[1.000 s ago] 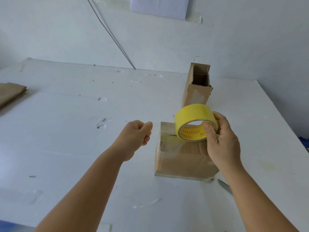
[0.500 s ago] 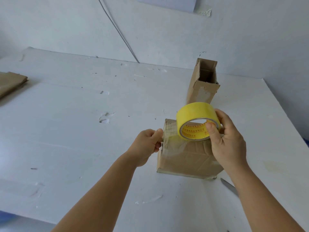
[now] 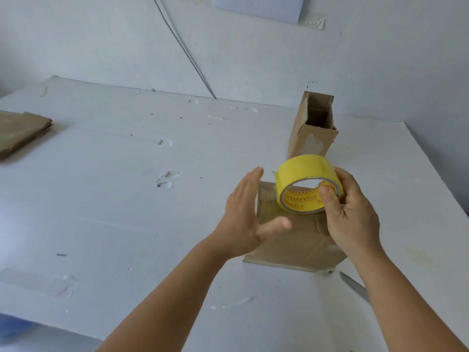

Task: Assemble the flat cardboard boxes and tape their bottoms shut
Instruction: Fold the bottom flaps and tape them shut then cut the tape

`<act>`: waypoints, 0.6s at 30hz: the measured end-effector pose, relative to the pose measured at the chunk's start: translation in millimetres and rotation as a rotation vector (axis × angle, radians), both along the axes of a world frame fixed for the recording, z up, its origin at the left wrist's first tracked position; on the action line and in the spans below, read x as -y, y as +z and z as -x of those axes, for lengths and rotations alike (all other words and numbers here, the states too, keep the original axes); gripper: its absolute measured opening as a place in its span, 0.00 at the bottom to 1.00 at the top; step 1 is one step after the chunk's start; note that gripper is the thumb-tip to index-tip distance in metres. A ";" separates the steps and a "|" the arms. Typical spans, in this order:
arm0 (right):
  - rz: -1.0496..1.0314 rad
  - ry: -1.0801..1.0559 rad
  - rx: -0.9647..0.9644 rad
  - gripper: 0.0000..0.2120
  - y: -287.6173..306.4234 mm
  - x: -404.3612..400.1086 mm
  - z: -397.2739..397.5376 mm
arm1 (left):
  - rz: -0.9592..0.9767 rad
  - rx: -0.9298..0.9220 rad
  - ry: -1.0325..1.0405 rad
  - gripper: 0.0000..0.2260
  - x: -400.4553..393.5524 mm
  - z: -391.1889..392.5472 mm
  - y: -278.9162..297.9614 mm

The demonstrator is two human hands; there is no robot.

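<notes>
A brown cardboard box point(image 3: 299, 245) stands on the white table, its upward face covered with clear tape. Over its far part my right hand point(image 3: 352, 219) grips a yellow tape roll point(image 3: 304, 184), thumb inside the core. My left hand point(image 3: 243, 214) is beside the box's left edge with the fingers straight and the thumb spread, holding nothing; whether it touches the box is unclear. A stretch of clear tape seems to run from the roll down onto the box.
A tall narrow open cardboard box point(image 3: 313, 128) stands upright behind the roll. Flat cardboard pieces point(image 3: 20, 130) lie at the table's far left. A metal blade point(image 3: 355, 288) lies just right of the near box corner, partly hidden by my right forearm.
My left hand came from a loose fist at the left to the box's left edge, pinched there half a second ago, and has now opened flat. The roll stayed about in place.
</notes>
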State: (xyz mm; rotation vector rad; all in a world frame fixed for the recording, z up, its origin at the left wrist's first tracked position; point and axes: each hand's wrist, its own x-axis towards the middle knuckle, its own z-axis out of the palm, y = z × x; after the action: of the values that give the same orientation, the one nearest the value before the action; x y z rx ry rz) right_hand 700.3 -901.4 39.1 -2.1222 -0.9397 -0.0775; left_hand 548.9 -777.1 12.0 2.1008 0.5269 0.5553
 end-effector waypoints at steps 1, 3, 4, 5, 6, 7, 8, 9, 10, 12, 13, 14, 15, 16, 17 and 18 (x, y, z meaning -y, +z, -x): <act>0.001 0.008 -0.016 0.27 0.6 0.1 -0.1 | -0.089 -0.061 -0.039 0.55 -1.0 -6.8 4.5; -0.017 0.036 -0.069 0.25 1.7 0.7 -1.3 | -0.182 -0.165 -0.080 0.59 -3.6 -20.3 11.9; -0.030 0.060 -0.109 0.24 2.7 1.1 -2.3 | -0.195 -0.202 -0.083 0.59 -5.5 -24.9 13.0; -0.042 0.091 -0.154 0.22 4.0 1.3 -4.0 | -0.207 -0.234 -0.077 0.59 -7.5 -27.7 12.8; -0.051 0.135 -0.212 0.19 7.0 0.9 -5.9 | -0.225 -0.253 -0.066 0.58 -9.5 -28.3 12.7; -0.059 0.193 -0.287 0.15 10.6 0.5 -8.2 | -0.238 -0.261 -0.056 0.57 -11.5 -27.8 12.3; -0.071 0.258 -0.384 0.14 15.0 0.8 -10.7 | -0.252 -0.261 -0.049 0.56 -12.6 -27.0 13.0; -0.098 0.321 -0.486 0.13 19.0 1.7 -14.5 | -0.264 -0.265 -0.043 0.56 -13.8 -26.5 13.5; -0.139 0.364 -0.572 0.12 22.6 4.5 -20.3 | -0.273 -0.274 -0.040 0.56 -14.3 -25.9 14.0; -0.246 0.380 -0.682 0.13 31.0 14.6 -37.0 | -0.274 -0.305 -0.040 0.56 -14.1 -24.1 15.1; -0.274 0.384 -0.708 0.14 36.3 21.6 -46.3 | -0.279 -0.318 -0.042 0.56 -14.0 -22.8 15.5; -0.271 0.403 -0.726 0.16 42.4 29.1 -54.4 | -0.292 -0.327 -0.046 0.56 -13.7 -21.7 16.3; -0.248 0.434 -0.732 0.19 47.6 36.5 -61.7 | -0.308 -0.336 -0.051 0.56 -13.5 -21.2 17.5; -0.226 0.467 -0.737 0.23 53.1 42.9 -67.0 | -0.318 -0.347 -0.056 0.56 -13.2 -21.3 19.0; -0.209 0.491 -0.737 0.25 57.9 47.2 -70.3 | -0.326 -0.357 -0.059 0.56 -13.1 -21.9 20.1; -0.192 0.495 -0.722 0.22 62.5 49.3 -71.4 | -0.335 -0.369 -0.062 0.57 -13.2 -22.7 21.0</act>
State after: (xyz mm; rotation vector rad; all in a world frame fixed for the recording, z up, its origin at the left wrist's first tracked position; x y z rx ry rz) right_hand 771.7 -950.7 101.6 -1.5012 -0.9221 0.7637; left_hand 571.6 -763.9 32.9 2.5517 0.6042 0.2283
